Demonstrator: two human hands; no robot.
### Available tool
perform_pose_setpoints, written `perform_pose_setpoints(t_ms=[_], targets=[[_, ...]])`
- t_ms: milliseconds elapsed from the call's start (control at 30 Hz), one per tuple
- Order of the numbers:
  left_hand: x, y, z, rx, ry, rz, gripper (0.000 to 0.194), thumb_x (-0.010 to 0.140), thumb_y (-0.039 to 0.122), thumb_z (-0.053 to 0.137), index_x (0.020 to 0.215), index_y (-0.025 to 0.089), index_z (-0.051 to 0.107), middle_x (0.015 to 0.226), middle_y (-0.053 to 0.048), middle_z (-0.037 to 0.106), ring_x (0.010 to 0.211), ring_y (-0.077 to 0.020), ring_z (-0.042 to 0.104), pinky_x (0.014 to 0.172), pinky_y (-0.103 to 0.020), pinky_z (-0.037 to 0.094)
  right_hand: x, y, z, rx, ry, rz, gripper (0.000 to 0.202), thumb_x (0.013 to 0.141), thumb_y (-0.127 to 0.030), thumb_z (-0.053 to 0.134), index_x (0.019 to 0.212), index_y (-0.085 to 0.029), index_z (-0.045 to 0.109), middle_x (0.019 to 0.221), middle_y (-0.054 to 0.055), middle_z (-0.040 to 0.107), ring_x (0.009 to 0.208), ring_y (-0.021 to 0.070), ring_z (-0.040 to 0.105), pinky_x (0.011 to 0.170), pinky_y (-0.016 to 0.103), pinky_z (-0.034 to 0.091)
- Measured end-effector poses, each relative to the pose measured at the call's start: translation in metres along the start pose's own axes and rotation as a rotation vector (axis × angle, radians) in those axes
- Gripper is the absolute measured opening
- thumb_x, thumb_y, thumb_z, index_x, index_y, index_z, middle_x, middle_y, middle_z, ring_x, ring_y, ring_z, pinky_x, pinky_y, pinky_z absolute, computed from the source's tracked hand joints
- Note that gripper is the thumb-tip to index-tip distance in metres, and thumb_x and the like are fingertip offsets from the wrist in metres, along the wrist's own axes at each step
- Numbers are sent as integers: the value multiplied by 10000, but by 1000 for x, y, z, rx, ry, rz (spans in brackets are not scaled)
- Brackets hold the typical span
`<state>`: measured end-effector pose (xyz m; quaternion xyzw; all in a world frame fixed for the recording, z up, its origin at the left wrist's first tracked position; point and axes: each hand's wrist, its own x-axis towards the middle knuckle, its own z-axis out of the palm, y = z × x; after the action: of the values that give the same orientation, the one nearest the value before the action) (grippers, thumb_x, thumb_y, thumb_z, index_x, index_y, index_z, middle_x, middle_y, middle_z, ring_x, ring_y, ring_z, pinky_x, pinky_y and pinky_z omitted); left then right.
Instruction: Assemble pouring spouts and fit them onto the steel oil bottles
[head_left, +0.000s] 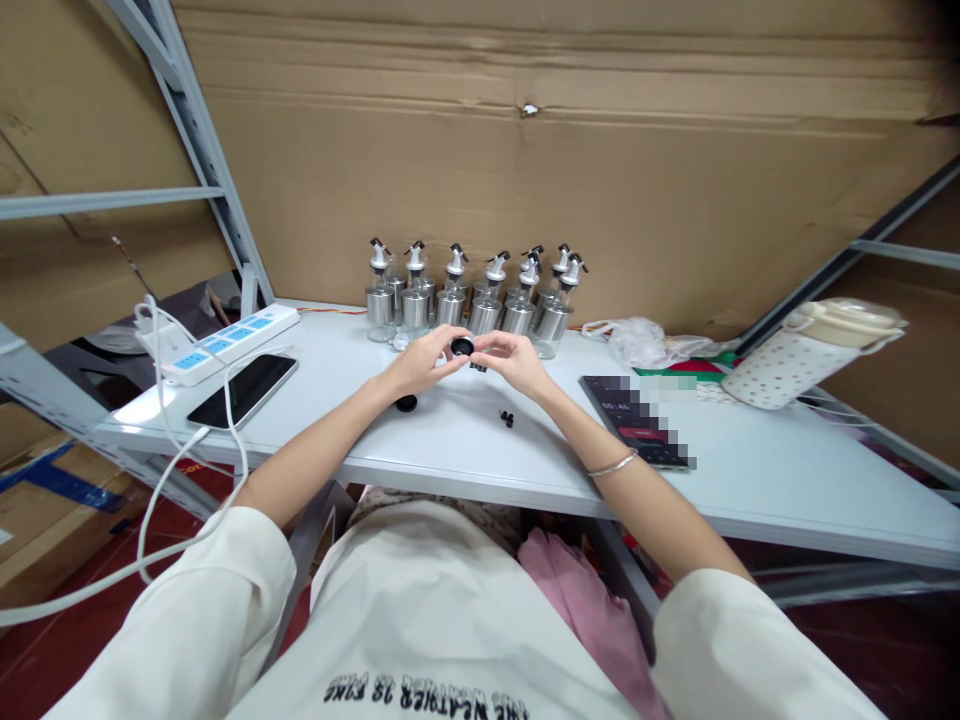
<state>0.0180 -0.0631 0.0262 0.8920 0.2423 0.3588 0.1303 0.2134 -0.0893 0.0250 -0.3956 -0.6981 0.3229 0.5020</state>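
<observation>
Between my two hands, above the middle of the table, is a round black cap (462,347) with a pale rim. My left hand (426,362) grips its left side and my right hand (516,360) pinches its right side. A second black round cap (406,403) lies on the table below my left wrist. Small black parts (508,419) lie near my right forearm, and more small black pieces (478,367) sit just under my right fingers. Behind my hands stand several glass-and-steel bottles (485,316) with pourer tops.
On the left are a white power strip (232,345) and a phone (247,390) with white cables. On the right lie another phone (630,420), a clear plastic bag (652,343) and a tilted dotted flask (810,355). A cardboard wall (570,200) rises behind the table (465,450).
</observation>
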Motion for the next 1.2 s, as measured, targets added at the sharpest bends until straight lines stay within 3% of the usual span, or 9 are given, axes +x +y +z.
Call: perform_pose_setpoints(t_ms=[133,267,367,433,600,700,867,1033,1200], targets=[[0,-1,-2,23,3,58,294,854,306,492,1112,167,517,1046,-65,565,804,-126,561,773,-257,466,2,1,-5,-96,-38,-10,210,742,-373,621,799,-189,706,935,65,710,908,211,633,803,345,492],[0,-5,-2,92,-23,77,237,816,227,501,1046,178,532,1030,-58,517,825,-128,548,787,-255,464,3,8,-9,-535,-28,137,218,797,-254,535,855,-164,725,818,70,725,806,208,647,763,315,469],[0,-7,-3,124,-21,57,224,788,188,504,1010,175,531,1015,-55,473,811,-121,538,799,-255,463,1,13,-10,-874,-121,213,225,790,-185,524,877,-160,730,873,88,730,827,224,649,745,293,443],[-1,-7,-3,131,-20,44,223,779,186,509,1002,173,525,996,-51,457,783,-117,531,789,-255,465,0,15,-11,-974,-184,231,233,786,-173,526,909,-170,725,915,91,727,842,227,649,724,280,430],[-1,-6,-2,122,-59,35,265,765,187,509,1029,174,521,1011,-55,478,784,-121,538,776,-252,465,2,15,-15,-1036,-230,279,161,781,-242,559,764,-170,702,813,93,721,784,222,648,638,263,409],[-1,-9,1,83,-51,21,483,732,189,542,1205,172,447,994,-46,508,755,-115,539,764,-249,465,3,16,-20,-1060,-210,350,100,728,-238,619,739,-171,692,802,99,719,775,230,648,629,270,415],[-1,-15,5,25,-80,-17,825,695,170,563,1428,172,185,974,-22,551,721,-99,544,775,-239,461,3,20,-24,-1125,-148,490,163,720,-309,654,734,-154,704,829,152,714,770,260,658,632,305,444],[-1,-17,7,-5,-117,-38,882,688,167,588,1451,192,146,975,-17,560,724,-98,547,766,-229,462,4,17,-21,-1128,-152,483,101,717,-223,646,742,-163,724,811,136,719,799,250,665,680,294,469],[0,-16,8,-58,-114,-50,857,695,216,651,1433,197,216,930,-5,546,738,-101,546,777,-235,460,4,13,-19,-1085,-180,490,120,723,-157,627,784,-142,729,844,126,725,856,237,666,732,264,464]])
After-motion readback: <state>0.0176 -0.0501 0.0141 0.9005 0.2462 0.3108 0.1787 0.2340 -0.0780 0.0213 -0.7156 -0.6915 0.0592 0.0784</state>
